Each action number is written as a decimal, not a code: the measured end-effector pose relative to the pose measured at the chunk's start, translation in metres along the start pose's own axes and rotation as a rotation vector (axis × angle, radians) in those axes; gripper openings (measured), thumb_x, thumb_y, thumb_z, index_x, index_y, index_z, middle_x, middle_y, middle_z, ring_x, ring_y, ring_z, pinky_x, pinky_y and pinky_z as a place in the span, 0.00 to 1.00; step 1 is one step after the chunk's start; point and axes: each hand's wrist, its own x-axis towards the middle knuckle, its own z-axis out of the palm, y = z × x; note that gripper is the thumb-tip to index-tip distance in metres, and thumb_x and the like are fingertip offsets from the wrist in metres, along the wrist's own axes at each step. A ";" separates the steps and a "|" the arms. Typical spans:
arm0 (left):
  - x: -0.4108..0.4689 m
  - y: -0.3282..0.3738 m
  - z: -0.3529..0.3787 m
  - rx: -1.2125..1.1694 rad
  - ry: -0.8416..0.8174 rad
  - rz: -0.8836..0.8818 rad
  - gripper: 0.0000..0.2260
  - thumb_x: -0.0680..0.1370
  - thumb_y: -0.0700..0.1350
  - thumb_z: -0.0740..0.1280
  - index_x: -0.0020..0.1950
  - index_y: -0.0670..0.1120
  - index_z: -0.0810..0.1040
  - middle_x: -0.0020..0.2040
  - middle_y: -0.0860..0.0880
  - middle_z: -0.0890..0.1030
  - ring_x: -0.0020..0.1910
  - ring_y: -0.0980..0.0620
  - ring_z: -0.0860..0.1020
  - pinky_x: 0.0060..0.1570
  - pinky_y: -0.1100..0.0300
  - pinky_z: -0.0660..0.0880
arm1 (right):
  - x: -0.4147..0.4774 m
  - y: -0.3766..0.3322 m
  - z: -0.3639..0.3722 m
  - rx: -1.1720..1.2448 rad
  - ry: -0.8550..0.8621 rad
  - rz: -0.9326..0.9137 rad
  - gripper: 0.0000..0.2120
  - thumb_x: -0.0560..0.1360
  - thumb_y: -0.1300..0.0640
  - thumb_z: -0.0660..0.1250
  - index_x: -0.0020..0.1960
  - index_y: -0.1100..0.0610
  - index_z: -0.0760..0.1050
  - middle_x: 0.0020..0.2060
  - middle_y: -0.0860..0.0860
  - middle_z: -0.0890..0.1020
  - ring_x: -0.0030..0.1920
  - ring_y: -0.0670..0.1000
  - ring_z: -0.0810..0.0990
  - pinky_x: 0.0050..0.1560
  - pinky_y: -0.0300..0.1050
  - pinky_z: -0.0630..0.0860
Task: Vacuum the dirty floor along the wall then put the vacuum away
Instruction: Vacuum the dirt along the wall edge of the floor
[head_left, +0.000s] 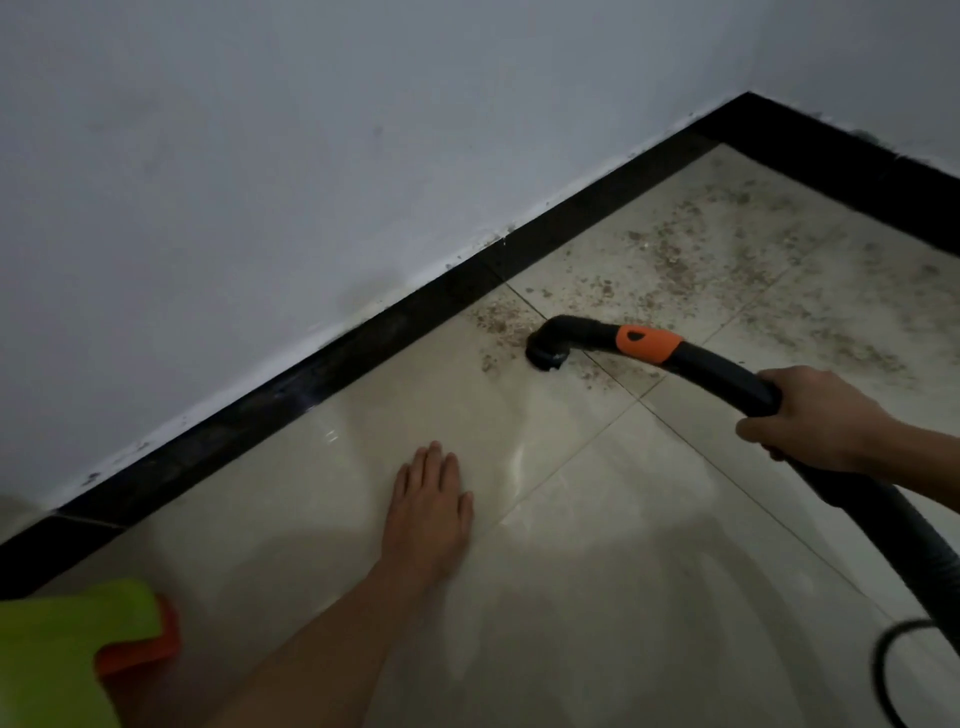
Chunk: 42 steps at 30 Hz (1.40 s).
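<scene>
My right hand (810, 421) is wrapped tight around the black vacuum tube (727, 371), fingers curled under it and thumb over the top, gripping just behind the orange collar (649, 344). From my grip the tube runs forward and to the left, bending down into the round black nozzle (548, 349), which sits mouth-down on the tiled floor (597, 545), well ahead of my knuckles. Behind my wrist the ribbed hose (904, 545) trails off toward the lower right edge, with a loop of dark cord (883, 670) lying on the tiles beside it. My left hand (428, 512) holds nothing: it lies flat, palm down, fingers stretched out and close together on a clean tile, apart from the nozzle and nearer to me. The nozzle rests at the near edge of the brown dirt (675, 270), which spreads from there across the tiles into the corner on the right. The black skirting (322, 369) runs along the foot of the white wall (260, 182), near the nozzle but not touching it. At my lower left sits a blurred yellow-green and orange object (78, 649), which I cannot make out.
</scene>
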 end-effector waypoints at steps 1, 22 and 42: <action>0.000 0.001 -0.001 0.013 -0.010 0.001 0.26 0.82 0.54 0.51 0.78 0.44 0.57 0.79 0.42 0.55 0.77 0.45 0.53 0.75 0.50 0.49 | 0.004 -0.003 -0.001 0.016 0.018 0.014 0.08 0.69 0.52 0.75 0.41 0.50 0.75 0.23 0.45 0.81 0.23 0.42 0.79 0.30 0.41 0.73; -0.004 0.008 0.009 -0.092 0.137 -0.040 0.26 0.79 0.52 0.51 0.71 0.40 0.70 0.74 0.39 0.67 0.74 0.42 0.63 0.74 0.45 0.57 | 0.070 -0.069 0.031 0.378 -0.021 0.059 0.07 0.69 0.57 0.73 0.44 0.56 0.76 0.30 0.55 0.84 0.29 0.53 0.84 0.31 0.43 0.78; -0.008 0.010 0.003 -0.130 0.132 -0.050 0.27 0.78 0.52 0.50 0.70 0.40 0.72 0.72 0.39 0.69 0.73 0.41 0.66 0.73 0.44 0.59 | 0.012 -0.051 0.004 0.256 -0.239 -0.011 0.05 0.69 0.60 0.72 0.43 0.58 0.77 0.27 0.52 0.84 0.28 0.51 0.84 0.28 0.40 0.75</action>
